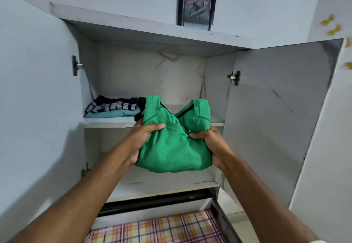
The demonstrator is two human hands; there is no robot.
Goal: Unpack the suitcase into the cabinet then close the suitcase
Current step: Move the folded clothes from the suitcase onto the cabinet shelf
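A folded green garment [173, 143] is held up in front of the open white cabinet [152, 71]. My left hand [142, 138] grips its left edge, thumb on top. My right hand [210, 143] grips its right edge, thumb pressed into the cloth. The garment's far end reaches the front edge of the upper shelf [106, 123]. On the left of that shelf lies a stack of folded clothes [112, 108], dark striped on top, teal below. A dark garment [140, 109] shows just behind the green one. The suitcase is out of view.
Both cabinet doors stand open, the left door [38, 100] and the right door [270, 119]. The lower shelf [162, 183] sits below the garment. A framed picture [197, 2] stands on the cabinet top. A checked bed sheet [162, 229] lies at the bottom.
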